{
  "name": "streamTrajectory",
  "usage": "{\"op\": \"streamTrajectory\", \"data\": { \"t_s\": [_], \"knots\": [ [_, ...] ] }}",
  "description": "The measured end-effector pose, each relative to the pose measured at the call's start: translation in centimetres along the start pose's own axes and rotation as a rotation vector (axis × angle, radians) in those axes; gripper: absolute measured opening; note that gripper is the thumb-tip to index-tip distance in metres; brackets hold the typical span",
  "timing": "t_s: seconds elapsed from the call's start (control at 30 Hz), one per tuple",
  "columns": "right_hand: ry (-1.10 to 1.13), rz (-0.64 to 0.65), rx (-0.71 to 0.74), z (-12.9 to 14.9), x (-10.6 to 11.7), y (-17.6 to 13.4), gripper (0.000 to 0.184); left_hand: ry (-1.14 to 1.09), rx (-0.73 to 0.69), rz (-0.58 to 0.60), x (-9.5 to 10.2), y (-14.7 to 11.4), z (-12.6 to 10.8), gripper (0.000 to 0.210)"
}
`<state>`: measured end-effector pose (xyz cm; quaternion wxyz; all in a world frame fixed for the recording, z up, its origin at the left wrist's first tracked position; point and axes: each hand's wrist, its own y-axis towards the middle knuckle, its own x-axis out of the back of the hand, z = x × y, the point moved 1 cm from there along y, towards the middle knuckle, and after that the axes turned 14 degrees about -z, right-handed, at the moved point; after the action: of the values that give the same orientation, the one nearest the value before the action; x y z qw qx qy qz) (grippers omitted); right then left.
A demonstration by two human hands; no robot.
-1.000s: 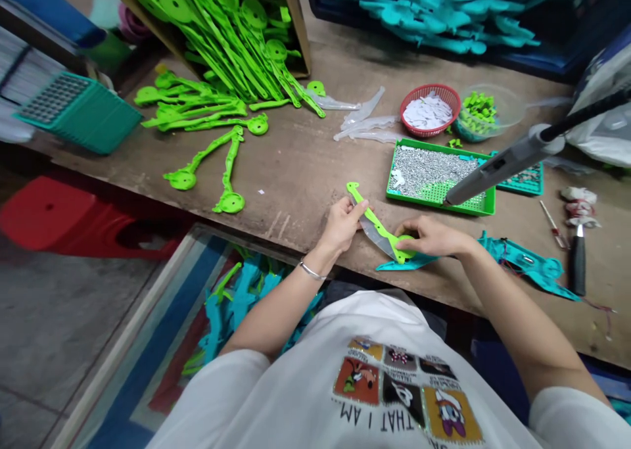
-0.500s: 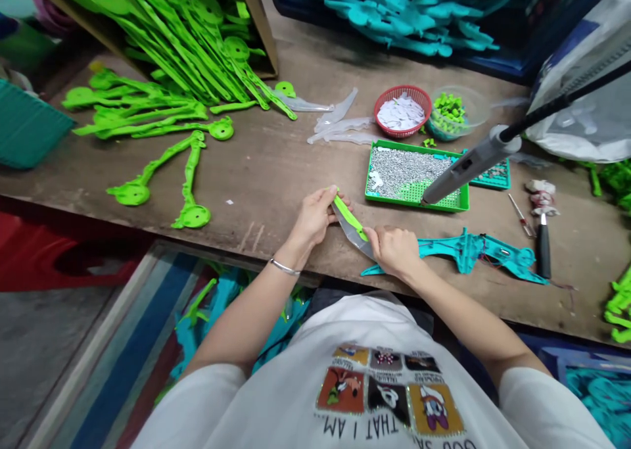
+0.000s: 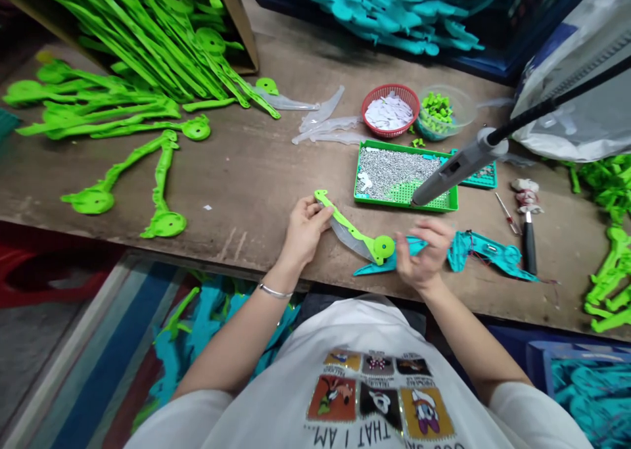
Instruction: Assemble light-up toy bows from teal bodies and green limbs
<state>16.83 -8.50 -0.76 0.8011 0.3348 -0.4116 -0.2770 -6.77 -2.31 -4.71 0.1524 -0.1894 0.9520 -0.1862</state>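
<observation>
My left hand (image 3: 307,231) is closed on the upper end of a long green plastic arm (image 3: 348,224) with a round disc at its lower end. A clear plastic strip (image 3: 351,240) lies along the arm's near side. To the right, my right hand (image 3: 424,253) is raised with its fingers loosely bent and apart, with nothing visible in them. It is beside the disc, not touching it. A teal plastic body (image 3: 488,248) with thin wires lies on the table below and behind my right hand, which hides part of it.
A power screwdriver (image 3: 451,169) hangs over a green tray (image 3: 362,200) of small screws. Behind stand a red basket (image 3: 393,131) of white pieces and a clear tub (image 3: 466,110). Green arms (image 3: 113,117) are piled left. A black-handled hammer (image 3: 529,246) lies right.
My right hand has let go of the green arm's lower end and moved right, opening its fingers and exposing the disc. My left hand still holds the upper end. The view has shifted slightly.
</observation>
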Motion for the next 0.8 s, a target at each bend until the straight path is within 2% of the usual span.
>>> {"op": "streamTrajectory", "data": {
  "t_s": [0.07,0.1,0.13,0.17,0.2,0.27,0.3,0.37,0.47,0.53,0.57,0.63,0.8],
  "knots": [
    [-0.037,-0.271,-0.117,-1.2,0.8,1.6,0.034,0.043,-0.09,-0.05,0.4,0.4,0.0,0.063],
    [-0.031,-0.342,-0.199,-2.0,1.0,2.9,0.038,0.062,-0.127,-0.071,0.6,0.6,0.1,0.063],
    [0.005,-0.356,-0.296,-3.0,1.0,4.3,0.039,0.077,-0.155,-0.084,0.7,0.7,0.1,0.064],
    [0.079,-0.303,-0.401,-4.0,0.7,5.8,0.038,0.086,-0.175,-0.089,0.7,0.8,0.2,0.065],
    [0.177,-0.168,-0.513,-5.1,0.3,7.3,0.036,0.092,-0.191,-0.089,0.7,0.9,0.2,0.066],
    [0.356,0.235,-0.741,-7.1,-1.2,9.8,0.033,0.094,-0.209,-0.089,0.6,0.9,0.3,0.066],
    [0.431,0.44,-0.838,-7.9,-2.0,10.7,0.034,0.092,-0.207,-0.092,0.5,1.0,0.4,0.066],
    [0.536,0.768,-0.982,-9.2,-3.9,11.9,0.042,0.083,-0.197,-0.103,0.5,1.0,0.5,0.064],
    [0.626,1.142,-1.082,-10.0,-6.8,12.4,0.046,0.075,-0.188,-0.108,0.6,1.2,0.5,0.064],
    [0.644,1.297,-1.106,-10.0,-8.6,12.3,0.041,0.072,-0.188,-0.111,0.7,1.3,0.6,0.064],
    [0.645,1.326,-1.118,-9.9,-9.4,12.2,0.038,0.068,-0.187,-0.113,0.7,1.3,0.6,0.063],
    [0.67,1.286,-1.135,-9.6,-10.7,12.0,0.035,0.064,-0.188,-0.118,0.7,1.3,0.7,0.063],
    [0.828,0.997,-1.088,-9.1,-11.7,12.3,0.028,0.077,-0.204,-0.125,0.7,1.1,0.8,0.061]
  ]
}}
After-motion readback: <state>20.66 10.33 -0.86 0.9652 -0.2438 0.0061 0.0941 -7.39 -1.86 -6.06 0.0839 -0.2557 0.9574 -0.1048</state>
